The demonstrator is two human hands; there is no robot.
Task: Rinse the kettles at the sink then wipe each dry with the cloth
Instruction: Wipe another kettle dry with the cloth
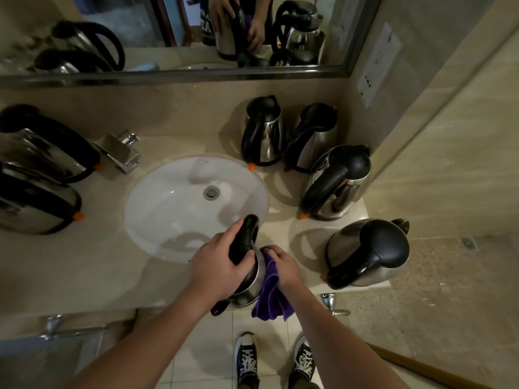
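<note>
Purple cloth [271, 290] is pinched by the right hand [282, 266] against the kettle [248, 279], which is gripped steady by the left hand [217, 266] for wiping.

You face a beige polished stone counter [84, 276] | wide metal-framed wall mirror [168, 37] above it | beige tiled wall [463, 136] on your right with a white socket plate [377, 66] | pale square floor tiles [202, 360] below | dim light.

A beige stone countertop [84, 273] is set with a white oval sink [168, 209]. Four kettles [335, 183] are stood right of the sink, two kettles [39, 175] left, a chrome faucet [120, 153] behind-left.
</note>
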